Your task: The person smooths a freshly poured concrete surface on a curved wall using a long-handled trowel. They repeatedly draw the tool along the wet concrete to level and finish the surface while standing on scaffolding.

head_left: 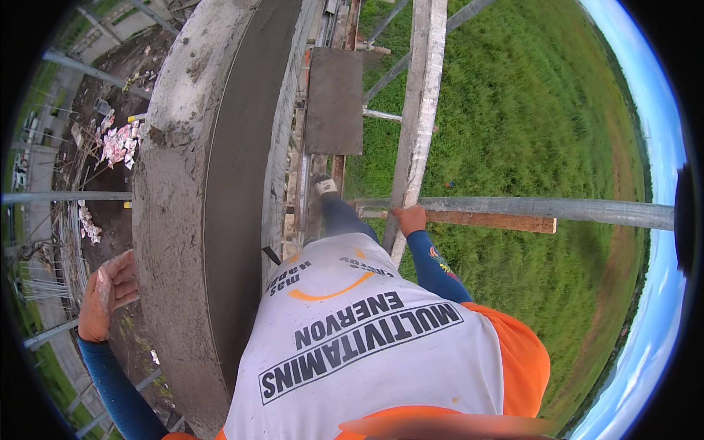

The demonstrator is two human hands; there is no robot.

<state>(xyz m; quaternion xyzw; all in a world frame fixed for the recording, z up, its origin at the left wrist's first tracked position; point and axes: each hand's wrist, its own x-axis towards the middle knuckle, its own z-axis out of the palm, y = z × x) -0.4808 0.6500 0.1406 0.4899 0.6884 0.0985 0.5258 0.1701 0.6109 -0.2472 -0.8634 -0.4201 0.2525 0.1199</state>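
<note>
A long concrete wall top (242, 147) runs ahead of me, its right band smooth, dark and damp-looking, its left part rough and grey. My left hand (108, 295) is at the wall's left side, fingers stretched toward that face and holding nothing; whether the fingertips touch it is unclear. On my right, a pale, mortar-spattered rail (422, 95) slants away from me. My right hand (409, 218) is closed around it, close to where a grey metal bar (550, 210) crosses.
A cement-coated board (334, 103) lies on the narrow scaffold walkway ahead, beyond my shoe (325, 185). A wooden plank (506, 221) sits under the metal bar. Grass (513, 110) lies far below on the right. Crumpled sacks (119, 141) and scaffold bars are down on the left.
</note>
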